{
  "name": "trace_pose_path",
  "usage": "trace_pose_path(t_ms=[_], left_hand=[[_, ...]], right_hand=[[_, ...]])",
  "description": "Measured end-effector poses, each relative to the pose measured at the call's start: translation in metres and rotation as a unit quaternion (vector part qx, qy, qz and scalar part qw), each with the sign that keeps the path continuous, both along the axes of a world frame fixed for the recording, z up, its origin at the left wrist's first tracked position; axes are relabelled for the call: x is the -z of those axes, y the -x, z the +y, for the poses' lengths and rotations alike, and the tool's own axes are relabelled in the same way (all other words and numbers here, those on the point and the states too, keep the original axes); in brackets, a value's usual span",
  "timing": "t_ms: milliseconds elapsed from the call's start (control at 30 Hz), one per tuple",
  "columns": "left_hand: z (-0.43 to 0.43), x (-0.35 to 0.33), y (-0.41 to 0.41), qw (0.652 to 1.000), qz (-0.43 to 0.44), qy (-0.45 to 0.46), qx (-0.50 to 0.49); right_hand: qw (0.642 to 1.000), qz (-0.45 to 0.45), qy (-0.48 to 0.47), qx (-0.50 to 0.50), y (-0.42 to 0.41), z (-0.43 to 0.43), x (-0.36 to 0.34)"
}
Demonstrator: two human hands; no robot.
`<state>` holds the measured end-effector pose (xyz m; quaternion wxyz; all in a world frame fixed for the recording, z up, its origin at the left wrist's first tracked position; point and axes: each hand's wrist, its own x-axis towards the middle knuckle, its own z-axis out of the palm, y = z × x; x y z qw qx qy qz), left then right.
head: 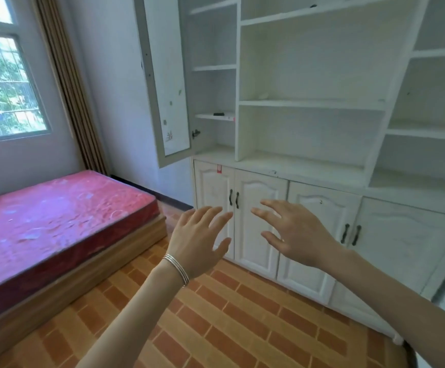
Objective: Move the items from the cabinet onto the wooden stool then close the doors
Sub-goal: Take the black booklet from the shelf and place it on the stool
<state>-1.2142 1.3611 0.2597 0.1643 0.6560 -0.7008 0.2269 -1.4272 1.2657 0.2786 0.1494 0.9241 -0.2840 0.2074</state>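
No legible writing. Left hand (198,240), right hand (294,235) empty, fingers spread, near shut cabinet doors (258,221), not touching.

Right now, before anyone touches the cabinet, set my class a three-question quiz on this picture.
1. True or false: all four lower cabinet doors are shut.
2. Which hand wears the bracelets? A) left B) right C) neither
3. What state is the tall upper door in?

Key
1. True; none of them stands ajar.
2. A; the left hand wears them, the right hand is bare. Both hands are open and empty.
3. Open, swung out to the left.
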Motion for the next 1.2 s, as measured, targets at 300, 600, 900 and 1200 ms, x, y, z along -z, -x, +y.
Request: trace_pose_path(t_ms=[300, 600, 900, 1200], left_hand=[[-0.094, -0.045, -0.088, 0.998, -0.027, 0.042, 0.040], [-0.162, -0.047, -0.153, 0.996, -0.021, 0.060, 0.065], [-0.257, -0.047, -0.206, 0.996, -0.028, 0.068, 0.048], [-0.383, -0.078, -0.258, 0.995, -0.032, 0.094, 0.019]], right_hand=[[0.998, -0.028, 0.027, 0.045, -0.071, -0.074, -0.038], [0.997, -0.034, 0.061, 0.042, -0.137, -0.133, -0.045], [0.995, -0.034, 0.088, 0.025, -0.184, -0.239, -0.043], [0.991, -0.040, 0.128, 0.007, -0.242, -0.383, -0.071]])
